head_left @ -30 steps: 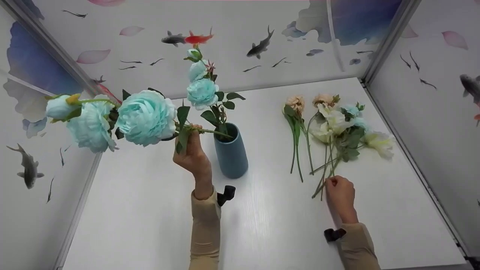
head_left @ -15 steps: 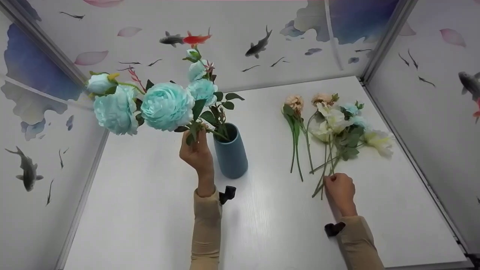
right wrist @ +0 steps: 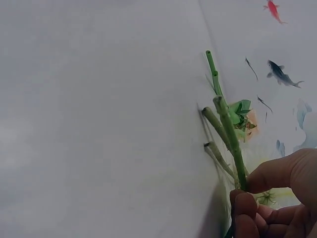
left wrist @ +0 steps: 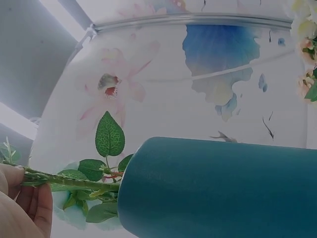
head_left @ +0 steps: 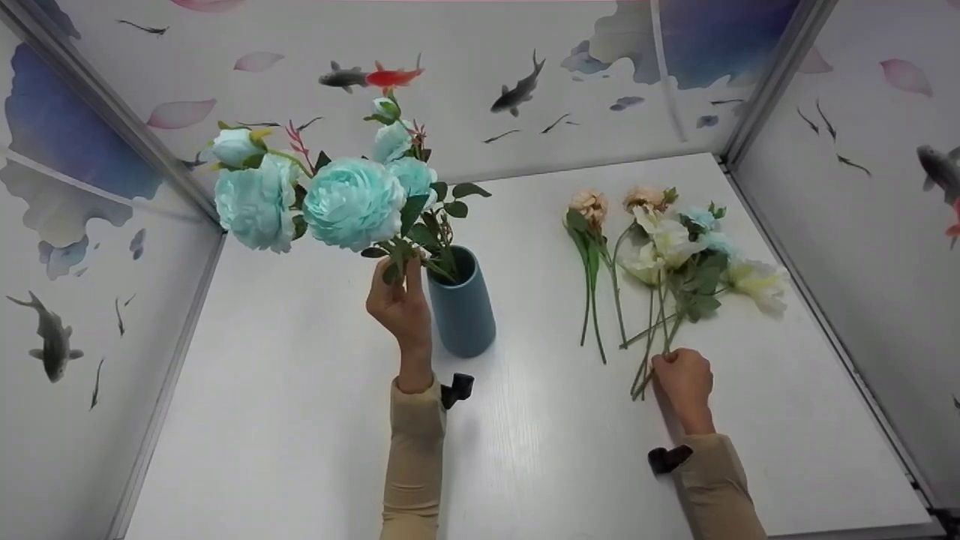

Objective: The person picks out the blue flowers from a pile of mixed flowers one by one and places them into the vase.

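Turquoise spray (head_left: 352, 204), left of centre, its stem pinched by the left hand (head_left: 401, 311), reaches the vase (head_left: 466, 319) mouth, partly taken by another spray (head_left: 391, 141); lower right, the right hand (head_left: 684, 382) pinches a green stem (right wrist: 232, 131) near white flowers (head_left: 673, 238).

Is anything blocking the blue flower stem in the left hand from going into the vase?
Nothing visible blocks it outright: the held stem already reaches into the vase. The other blue spray standing there shares the opening, though, and its leaves may crowd the stem.
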`<state>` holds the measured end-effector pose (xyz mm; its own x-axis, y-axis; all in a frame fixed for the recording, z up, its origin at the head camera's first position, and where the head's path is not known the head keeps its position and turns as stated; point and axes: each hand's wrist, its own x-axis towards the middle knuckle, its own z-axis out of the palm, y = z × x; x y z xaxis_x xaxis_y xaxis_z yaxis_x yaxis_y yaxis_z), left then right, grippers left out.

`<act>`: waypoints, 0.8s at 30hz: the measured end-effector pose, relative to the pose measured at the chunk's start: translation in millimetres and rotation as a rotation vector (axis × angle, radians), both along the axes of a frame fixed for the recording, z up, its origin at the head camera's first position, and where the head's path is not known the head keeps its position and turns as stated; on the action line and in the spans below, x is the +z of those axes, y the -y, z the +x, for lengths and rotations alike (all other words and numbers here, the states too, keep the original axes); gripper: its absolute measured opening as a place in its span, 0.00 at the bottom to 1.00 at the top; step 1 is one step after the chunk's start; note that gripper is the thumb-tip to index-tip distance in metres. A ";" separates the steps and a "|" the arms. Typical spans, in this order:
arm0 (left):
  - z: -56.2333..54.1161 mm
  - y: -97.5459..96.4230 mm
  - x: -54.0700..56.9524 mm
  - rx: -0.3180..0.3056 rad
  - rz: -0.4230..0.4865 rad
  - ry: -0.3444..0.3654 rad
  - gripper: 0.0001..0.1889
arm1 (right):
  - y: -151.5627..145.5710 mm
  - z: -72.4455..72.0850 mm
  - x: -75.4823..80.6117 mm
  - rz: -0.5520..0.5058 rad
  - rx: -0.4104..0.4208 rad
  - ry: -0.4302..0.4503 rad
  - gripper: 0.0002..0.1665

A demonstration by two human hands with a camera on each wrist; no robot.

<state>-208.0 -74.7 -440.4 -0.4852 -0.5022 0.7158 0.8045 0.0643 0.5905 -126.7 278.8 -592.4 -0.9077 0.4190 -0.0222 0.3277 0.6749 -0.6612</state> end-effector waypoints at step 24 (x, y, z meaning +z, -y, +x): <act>-3.1 -0.5 -13.8 0.044 -0.123 0.106 0.05 | -6.1 5.1 -4.0 -0.143 -0.107 -0.023 0.15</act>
<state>-211.1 -74.2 -454.1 -0.5407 -0.4365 0.7191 0.7329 0.1753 0.6574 -121.5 284.9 -596.3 -0.8592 0.5071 -0.0686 0.3762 0.5353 -0.7563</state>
